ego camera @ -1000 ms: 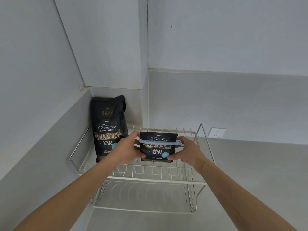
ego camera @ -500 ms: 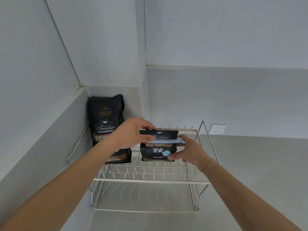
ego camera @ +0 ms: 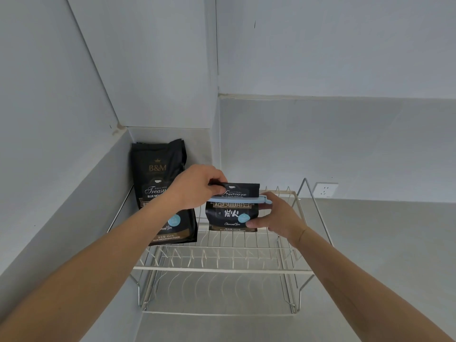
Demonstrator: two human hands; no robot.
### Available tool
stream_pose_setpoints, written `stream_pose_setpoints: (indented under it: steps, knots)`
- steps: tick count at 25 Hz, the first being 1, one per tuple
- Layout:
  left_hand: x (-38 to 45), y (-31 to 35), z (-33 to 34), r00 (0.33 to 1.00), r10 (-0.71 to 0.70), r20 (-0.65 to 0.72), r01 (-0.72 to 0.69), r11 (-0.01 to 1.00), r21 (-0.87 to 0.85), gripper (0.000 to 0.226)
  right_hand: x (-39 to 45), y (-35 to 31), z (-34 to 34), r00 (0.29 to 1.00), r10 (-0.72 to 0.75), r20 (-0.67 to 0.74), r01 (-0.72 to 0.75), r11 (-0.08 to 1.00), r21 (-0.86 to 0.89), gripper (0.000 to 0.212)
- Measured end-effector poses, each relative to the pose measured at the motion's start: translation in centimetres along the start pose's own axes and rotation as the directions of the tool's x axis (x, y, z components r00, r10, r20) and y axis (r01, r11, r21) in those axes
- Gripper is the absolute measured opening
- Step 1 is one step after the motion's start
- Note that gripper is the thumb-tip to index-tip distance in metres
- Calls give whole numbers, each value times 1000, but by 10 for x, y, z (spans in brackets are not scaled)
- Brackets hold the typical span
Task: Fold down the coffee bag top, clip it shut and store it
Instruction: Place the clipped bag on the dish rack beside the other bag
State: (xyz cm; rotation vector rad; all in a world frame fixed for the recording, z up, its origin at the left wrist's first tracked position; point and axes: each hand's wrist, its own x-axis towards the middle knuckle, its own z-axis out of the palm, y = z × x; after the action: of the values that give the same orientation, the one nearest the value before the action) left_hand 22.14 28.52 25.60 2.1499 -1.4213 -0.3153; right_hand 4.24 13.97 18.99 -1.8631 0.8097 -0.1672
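Note:
A short black coffee bag (ego camera: 230, 213) with its top folded down stands upright on the upper tier of a wire rack (ego camera: 222, 269). A light blue clip (ego camera: 240, 200) runs across the fold. My left hand (ego camera: 195, 187) pinches the bag's folded top edge from the left. My right hand (ego camera: 274, 214) holds the bag's right side, thumb near the bottom, fingers by the clip's end.
A taller unfolded black coffee bag (ego camera: 161, 191) leans in the wall corner at the rack's left end. The rack has a lower tier (ego camera: 219, 309) beneath. A white wall socket (ego camera: 325, 189) sits behind to the right. Grey walls close in left and behind.
The bag has moved slightly back and settled onto the rack. My left hand shifted from the bag's left side up to its folded top edge.

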Motion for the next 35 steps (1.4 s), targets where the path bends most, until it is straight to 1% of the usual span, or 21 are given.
stream_pose_setpoints:
  steps: [2, 5, 9, 11, 14, 17, 20, 22, 24, 27, 29, 30, 32, 35]
  knots:
    - [4, -3, 0, 1000, -13, 10, 13, 1000, -18, 7, 5, -1, -1, 1000, 2, 6, -2, 1000, 6, 59]
    - [8, -4, 5, 999, 14, 33, -13, 999, -46, 9, 8, 2, -3, 1000, 18, 26, -18, 1000, 24, 56]
    - [14, -5, 10, 998, 44, 36, -43, 999, -18, 12, 6, 5, -3, 999, 39, 36, -41, 996, 76, 49]
    - [14, -6, 11, 999, 41, 35, -39, 998, -52, 11, 5, 6, -2, 999, 30, 27, -32, 997, 67, 47]
    - [11, -7, 13, 999, 34, -5, -35, 993, -111, 9, 4, 6, -4, 1000, 6, -2, -6, 1000, 29, 50]
    - [7, -8, 17, 999, 35, -18, -37, 988, -152, 8, 1, 10, -4, 1000, 16, -16, -15, 999, 33, 52]
    - [6, -8, 20, 998, 60, 22, -57, 988, -144, 8, -1, 12, -2, 999, 28, -17, -27, 999, 46, 51]
    - [6, -9, 20, 996, 71, 49, -65, 993, -99, 9, -2, 11, -2, 999, 36, -15, -36, 998, 49, 50]
    - [6, -11, 19, 996, 70, 50, -67, 996, -60, 18, -2, 9, -1, 999, 36, -12, -35, 998, 52, 53]
    - [-1, -16, 16, 996, 16, 90, -6, 994, -111, 51, -2, 9, 0, 999, 30, -14, -29, 996, 86, 57]
    - [-6, -21, 17, 990, -3, 141, 17, 995, -96, 74, -1, 9, 0, 999, 29, -14, -28, 994, 106, 57]
    - [-8, -24, 18, 988, -6, 154, 17, 997, -73, 81, -1, 9, 0, 999, 31, -8, -30, 992, 119, 57]
    - [-9, -26, 21, 990, 1, 142, 3, 1000, -31, 89, 0, 8, 1, 999, 37, 15, -39, 991, 126, 55]
    - [-6, -25, 24, 991, 9, 132, -6, 1000, -23, 90, 0, 9, 1, 999, 45, 10, -46, 993, 105, 52]
